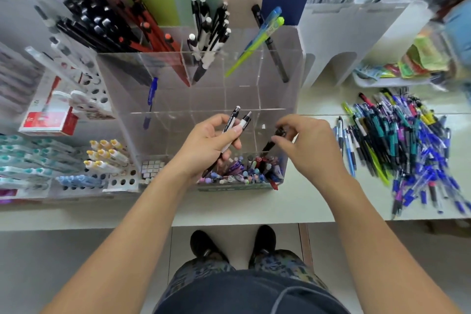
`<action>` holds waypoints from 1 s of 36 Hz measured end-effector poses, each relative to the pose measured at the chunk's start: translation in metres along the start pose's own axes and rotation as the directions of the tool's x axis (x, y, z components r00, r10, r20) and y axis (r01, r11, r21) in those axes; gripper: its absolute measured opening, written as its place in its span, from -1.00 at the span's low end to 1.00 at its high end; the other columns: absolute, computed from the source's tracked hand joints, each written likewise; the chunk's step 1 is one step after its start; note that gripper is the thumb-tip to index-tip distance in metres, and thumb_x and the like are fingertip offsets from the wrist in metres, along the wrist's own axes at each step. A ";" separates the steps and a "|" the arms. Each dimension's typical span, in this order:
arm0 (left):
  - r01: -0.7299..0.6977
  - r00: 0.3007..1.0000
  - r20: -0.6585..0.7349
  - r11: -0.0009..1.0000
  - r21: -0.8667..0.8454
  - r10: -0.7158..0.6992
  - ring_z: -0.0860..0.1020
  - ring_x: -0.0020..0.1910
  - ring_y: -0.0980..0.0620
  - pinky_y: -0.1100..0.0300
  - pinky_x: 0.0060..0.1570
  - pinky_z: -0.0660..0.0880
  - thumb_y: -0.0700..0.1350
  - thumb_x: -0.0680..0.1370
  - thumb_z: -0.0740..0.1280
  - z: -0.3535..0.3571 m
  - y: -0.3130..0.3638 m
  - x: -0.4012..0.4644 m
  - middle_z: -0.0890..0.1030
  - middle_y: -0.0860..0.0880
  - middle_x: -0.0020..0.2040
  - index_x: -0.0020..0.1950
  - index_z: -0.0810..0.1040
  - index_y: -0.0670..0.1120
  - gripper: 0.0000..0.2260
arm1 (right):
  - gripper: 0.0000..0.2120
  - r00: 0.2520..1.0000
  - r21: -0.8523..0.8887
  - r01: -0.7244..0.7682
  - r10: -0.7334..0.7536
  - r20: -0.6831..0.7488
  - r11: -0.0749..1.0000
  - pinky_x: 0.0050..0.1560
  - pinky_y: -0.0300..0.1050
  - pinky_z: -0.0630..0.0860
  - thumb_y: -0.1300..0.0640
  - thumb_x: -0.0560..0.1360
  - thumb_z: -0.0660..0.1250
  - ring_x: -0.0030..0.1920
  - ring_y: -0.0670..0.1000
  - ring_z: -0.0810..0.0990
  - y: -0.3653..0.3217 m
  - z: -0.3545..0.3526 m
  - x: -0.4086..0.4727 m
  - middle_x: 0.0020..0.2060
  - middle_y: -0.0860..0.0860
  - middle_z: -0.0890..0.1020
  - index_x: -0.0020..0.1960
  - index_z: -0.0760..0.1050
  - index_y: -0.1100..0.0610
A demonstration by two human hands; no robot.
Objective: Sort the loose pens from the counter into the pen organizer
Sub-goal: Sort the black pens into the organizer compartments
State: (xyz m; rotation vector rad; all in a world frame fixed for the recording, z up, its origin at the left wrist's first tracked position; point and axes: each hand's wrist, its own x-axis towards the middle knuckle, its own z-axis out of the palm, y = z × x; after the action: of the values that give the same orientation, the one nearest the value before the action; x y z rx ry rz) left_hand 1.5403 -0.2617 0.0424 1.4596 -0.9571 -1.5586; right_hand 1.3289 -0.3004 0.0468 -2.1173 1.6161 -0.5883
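Your left hand (207,139) is raised over the front of the clear organizer (293,64), palm turned toward you, forearm running up from the lower left. Its grip is closed on two black-and-white pens (233,126): the thumb presses across their barrels and the fingers curl behind, so the clicker ends stick up and away from you past the thumb and the tips point down toward your wrist.

Your right hand (303,146) sits just to the right of the left, at about the same height, wrist bent and knuckles up, forearm coming from the lower right. Its thumb and forefinger pinch the top of a black pen (270,144), which slants down and left from the fingertips into the front right compartment. Whether its tip touches the pens already there, you cannot tell.

Below both grips, the low front compartment is crowded with mixed pens standing on end. Beyond the hands, the rear compartments hold black pens, red pens (155,33), black-and-white pens and a blue and a green one.

To the right of your right hand, well apart, the loose pile (405,143) lies on the worktop (293,206), mostly blue, teal and black.
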 end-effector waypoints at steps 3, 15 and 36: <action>-0.001 1.000 0.012 1.000 -0.016 0.001 0.41 -0.42 0.08 0.29 -0.49 0.35 -0.15 0.65 0.34 0.000 0.000 -0.001 0.63 -0.04 -0.22 0.16 0.56 -0.06 -0.90 | -0.88 0.997 -0.003 -0.068 0.068 -0.038 0.998 -0.16 -0.11 0.49 0.07 0.49 0.51 -0.25 0.01 0.57 0.006 -0.003 0.002 -0.40 -0.16 0.52 0.02 0.68 -0.02; -0.003 0.988 0.151 0.991 -0.137 0.024 0.51 -0.37 0.09 0.31 -0.42 0.45 -0.27 0.61 0.34 0.007 0.010 -0.002 0.71 -0.16 -0.04 0.22 0.57 -0.23 -0.80 | -0.87 0.959 0.716 -0.281 0.159 0.235 0.640 -0.46 -0.21 0.46 0.25 0.55 0.44 -0.42 -0.05 0.54 -0.035 -0.009 0.012 -0.30 0.04 0.64 0.09 0.64 0.25; 0.000 0.947 0.316 0.989 0.148 -0.047 0.30 -0.46 0.11 0.29 -0.49 0.25 -0.07 0.69 0.23 -0.005 0.037 -0.023 0.38 0.04 -0.34 0.19 0.51 -0.13 -0.83 | -0.90 0.980 0.818 -0.200 0.107 0.169 0.540 -0.34 -0.21 0.57 0.32 0.55 0.42 -0.38 -0.03 0.57 -0.052 -0.019 0.020 -0.28 0.06 0.63 0.04 0.64 0.20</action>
State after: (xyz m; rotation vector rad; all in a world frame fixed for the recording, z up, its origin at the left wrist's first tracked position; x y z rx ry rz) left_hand 1.5482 -0.2562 0.0857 1.3424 -1.2689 -1.8115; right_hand 1.3643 -0.3081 0.0933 -1.2321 1.0839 -0.9397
